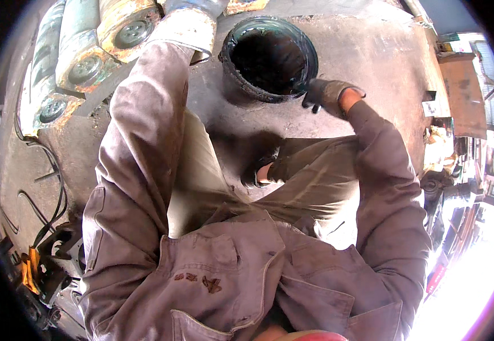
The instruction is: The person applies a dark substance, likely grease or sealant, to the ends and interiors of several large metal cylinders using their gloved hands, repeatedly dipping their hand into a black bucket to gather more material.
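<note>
A round dark bucket (231,79) stands on the floor ahead of me, its inside coated with black, greasy-looking stuff. At its right rim is my right hand (327,95) in a dirty grey-brown glove with dark fingertips. Those fingers are curled and close against the rim; whatever they grip is hidden. My left arm reaches far forward, and my left hand (193,20), in a pale, stained glove, is cut off by the top edge. Its fingers do not show. Beside it lie large, worn metal cylinders (127,28) with rusty, round-holed ends.
My legs (309,170) are bent on the near side of the bucket. Black cables (59,187) and a yellow-orange piece (29,270) lie at the left. A brown board (464,94) and cluttered metal parts (446,187) stand along the right, near glaring light.
</note>
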